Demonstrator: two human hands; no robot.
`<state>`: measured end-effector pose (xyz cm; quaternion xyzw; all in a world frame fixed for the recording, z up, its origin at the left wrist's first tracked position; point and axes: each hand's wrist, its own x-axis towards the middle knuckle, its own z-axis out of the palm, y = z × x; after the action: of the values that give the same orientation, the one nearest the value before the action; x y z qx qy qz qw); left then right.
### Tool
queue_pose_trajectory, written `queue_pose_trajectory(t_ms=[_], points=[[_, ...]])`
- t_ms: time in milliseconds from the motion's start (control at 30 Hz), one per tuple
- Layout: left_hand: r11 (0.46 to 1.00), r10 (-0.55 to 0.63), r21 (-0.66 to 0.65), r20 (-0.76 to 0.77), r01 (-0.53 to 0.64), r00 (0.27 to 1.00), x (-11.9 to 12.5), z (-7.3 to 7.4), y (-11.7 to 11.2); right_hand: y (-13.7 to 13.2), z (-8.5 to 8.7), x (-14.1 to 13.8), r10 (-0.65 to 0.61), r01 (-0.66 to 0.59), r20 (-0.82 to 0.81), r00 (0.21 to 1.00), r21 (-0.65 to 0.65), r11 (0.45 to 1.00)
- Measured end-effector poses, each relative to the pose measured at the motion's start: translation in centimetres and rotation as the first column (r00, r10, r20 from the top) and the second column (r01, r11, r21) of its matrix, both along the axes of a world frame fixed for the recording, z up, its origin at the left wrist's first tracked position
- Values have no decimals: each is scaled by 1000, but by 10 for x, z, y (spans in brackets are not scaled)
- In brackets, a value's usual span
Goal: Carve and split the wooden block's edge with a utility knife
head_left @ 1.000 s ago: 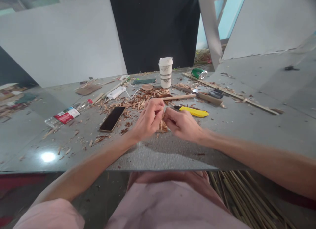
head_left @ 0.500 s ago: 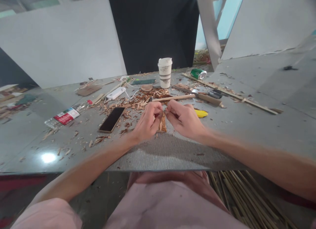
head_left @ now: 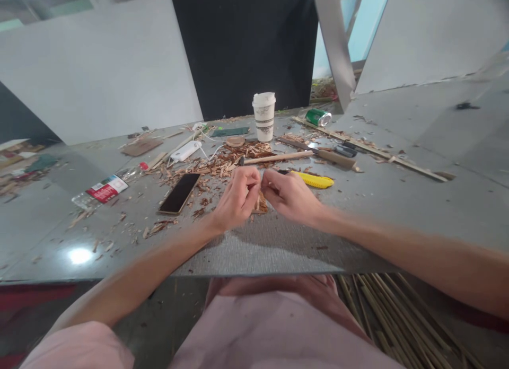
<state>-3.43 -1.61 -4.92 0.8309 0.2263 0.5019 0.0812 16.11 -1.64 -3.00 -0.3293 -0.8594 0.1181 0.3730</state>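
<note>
My left hand [head_left: 237, 198] and my right hand [head_left: 289, 195] meet over the near middle of the grey table, fingers curled and fingertips pinched close together. Whatever lies in the pinches is too small or too hidden to make out. Below them, partly covered, is a small brown piece of wood [head_left: 261, 204]. Just beyond my right hand lies a yellow utility knife [head_left: 316, 179]. A hammer [head_left: 278, 157] with a thin wooden handle rests behind both hands, among wood chips [head_left: 230, 159].
A phone [head_left: 180, 193] and a crumpled plastic bottle [head_left: 105, 189] lie on the left, near a white power strip [head_left: 186, 151]. Farther back stand a paper cup [head_left: 264, 117] and a green can [head_left: 318, 117] on its side. A long wood strip [head_left: 392, 158] crosses the right.
My right hand has shifted slightly left and down, uncovering more of the yellow utility knife. Both hands stay pinched together over the wood piece. The camera view has moved slightly.
</note>
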Motion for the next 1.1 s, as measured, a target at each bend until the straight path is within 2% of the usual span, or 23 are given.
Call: queue_pose_trajectory(t_ms=[200,367,533,733,900,1100], points=[[997,-8,-71,14,9,1000,-3,4,7,-8,-1,-2,40,-41,-25,999,-58,997],[993,7,-119,-51,-13,999,-5,7,8,-12,5,0,71,-71,-5,997,4,997],[995,1,-96,-99,-11,995,-4,6,5,-13,8,2,57,-54,-33,998,62,997],[995,-14,-96,-43,9,999,-2,4,3,-11,13,2,43,-36,-84,996,74,997],[994,-37,-106,3,37,999,1,4,-3,-10,21,4,-2,-1,-175,985,-17,1000],[986,-103,-117,102,115,989,3,1,-4,-3,11,3,12,-20,-164,986,-43,999]])
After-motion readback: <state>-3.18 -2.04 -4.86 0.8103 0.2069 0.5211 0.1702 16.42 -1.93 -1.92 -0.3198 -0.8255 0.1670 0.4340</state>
